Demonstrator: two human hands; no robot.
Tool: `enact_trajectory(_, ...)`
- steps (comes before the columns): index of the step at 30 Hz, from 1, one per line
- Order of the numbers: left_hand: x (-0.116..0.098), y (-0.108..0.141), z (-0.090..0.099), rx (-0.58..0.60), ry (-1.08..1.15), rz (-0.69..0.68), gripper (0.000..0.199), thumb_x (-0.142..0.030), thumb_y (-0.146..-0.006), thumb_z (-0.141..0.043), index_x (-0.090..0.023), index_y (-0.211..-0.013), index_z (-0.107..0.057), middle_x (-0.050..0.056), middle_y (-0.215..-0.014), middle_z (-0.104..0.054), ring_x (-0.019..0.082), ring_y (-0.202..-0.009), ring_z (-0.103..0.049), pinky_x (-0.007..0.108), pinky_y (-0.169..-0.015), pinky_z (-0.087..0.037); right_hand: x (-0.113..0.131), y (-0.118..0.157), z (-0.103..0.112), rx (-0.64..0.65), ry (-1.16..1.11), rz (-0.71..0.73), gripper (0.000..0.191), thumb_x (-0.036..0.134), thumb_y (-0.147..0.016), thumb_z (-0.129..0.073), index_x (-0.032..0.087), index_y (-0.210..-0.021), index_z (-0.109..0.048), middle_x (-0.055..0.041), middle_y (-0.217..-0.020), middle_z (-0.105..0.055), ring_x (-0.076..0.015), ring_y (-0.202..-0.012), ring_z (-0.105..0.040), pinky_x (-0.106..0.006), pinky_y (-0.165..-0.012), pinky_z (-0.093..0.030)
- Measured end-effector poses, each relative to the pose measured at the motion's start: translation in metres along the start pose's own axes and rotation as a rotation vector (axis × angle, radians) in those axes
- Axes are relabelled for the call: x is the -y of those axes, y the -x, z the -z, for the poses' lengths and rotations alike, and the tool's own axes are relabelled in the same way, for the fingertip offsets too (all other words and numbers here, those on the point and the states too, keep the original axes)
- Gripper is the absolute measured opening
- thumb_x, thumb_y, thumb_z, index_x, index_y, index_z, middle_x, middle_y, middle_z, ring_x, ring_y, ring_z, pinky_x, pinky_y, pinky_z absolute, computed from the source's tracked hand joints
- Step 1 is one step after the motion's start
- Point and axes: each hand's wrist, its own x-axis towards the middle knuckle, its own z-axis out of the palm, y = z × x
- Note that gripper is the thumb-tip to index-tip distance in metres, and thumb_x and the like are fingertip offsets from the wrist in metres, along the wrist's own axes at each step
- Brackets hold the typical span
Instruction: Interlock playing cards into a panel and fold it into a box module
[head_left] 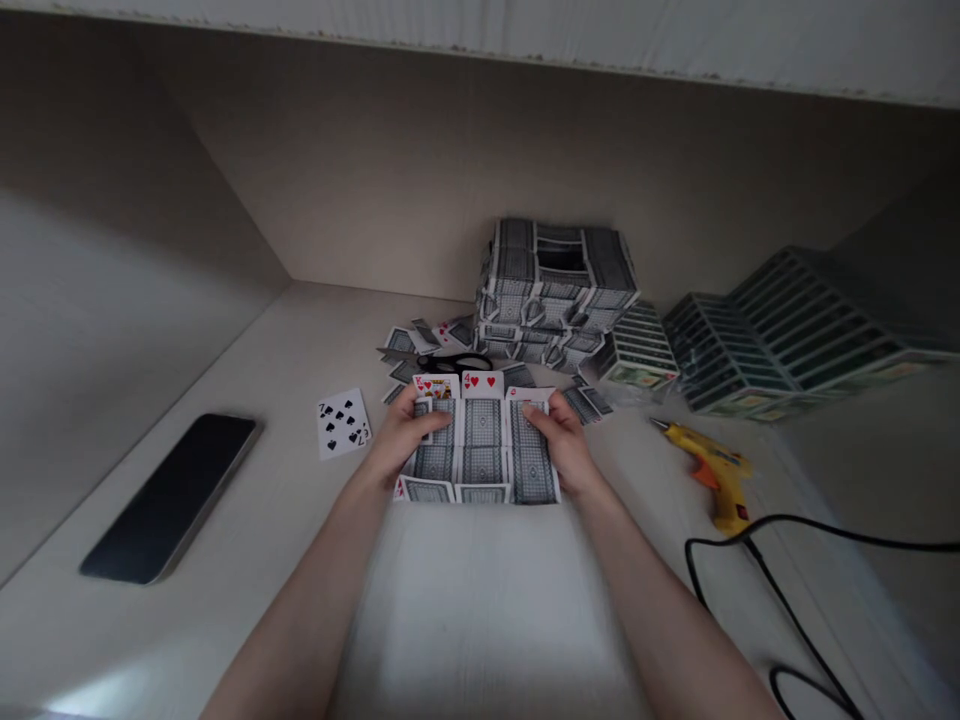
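Between my hands is a panel of joined playing cards [482,440], patterned grey backs facing up. A king of hearts and a four of hearts stick out along its far edge. My left hand [397,435] grips the panel's left side, thumb lying on top. On the right side my right hand [568,440] grips it the same way, its thumb over the right-hand card. The fingers beneath are hidden. Just beyond the panel, black-handled scissors [465,362] lie among card pieces [401,342]. A seven of spades [343,423] lies face up to the left.
A box-like structure built of cards [559,290] stands at the back. Packs of cards [641,350] and larger stacked packs [750,350] are right of it. A yellow glue gun [709,470] with a black cable [810,522] lies right; a phone [172,500] lies left. Walls enclose the surface.
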Motion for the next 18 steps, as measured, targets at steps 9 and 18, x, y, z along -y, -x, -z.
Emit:
enact_trajectory(9, -0.005, 0.001, -0.001, 0.012, -0.003, 0.025, 0.039, -0.027, -0.062, -0.068, -0.019, -0.099, -0.060, -0.001, -0.092, -0.068, 0.020, -0.086, -0.061, 0.030, -0.079, -0.045, 0.000, -0.001, 0.003, -0.004, 0.017, 0.007, 0.018, 0.032, -0.067, -0.068, 0.022, -0.078, -0.059, 0.0038, -0.073, -0.063, -0.0138, -0.067, -0.053, -0.026, -0.066, -0.040)
enact_trajectory(18, -0.022, 0.009, 0.006, 0.011, 0.302, 0.157, 0.068, -0.072, -0.070, -0.043, -0.017, -0.102, -0.065, 0.010, -0.088, -0.070, 0.031, -0.095, -0.062, 0.039, -0.077, -0.049, 0.000, -0.005, 0.009, -0.002, 0.146, 0.099, 0.004, 0.022, -0.063, -0.062, 0.024, -0.066, -0.063, 0.0038, -0.070, -0.060, -0.0158, -0.072, -0.051, -0.027, -0.071, -0.037)
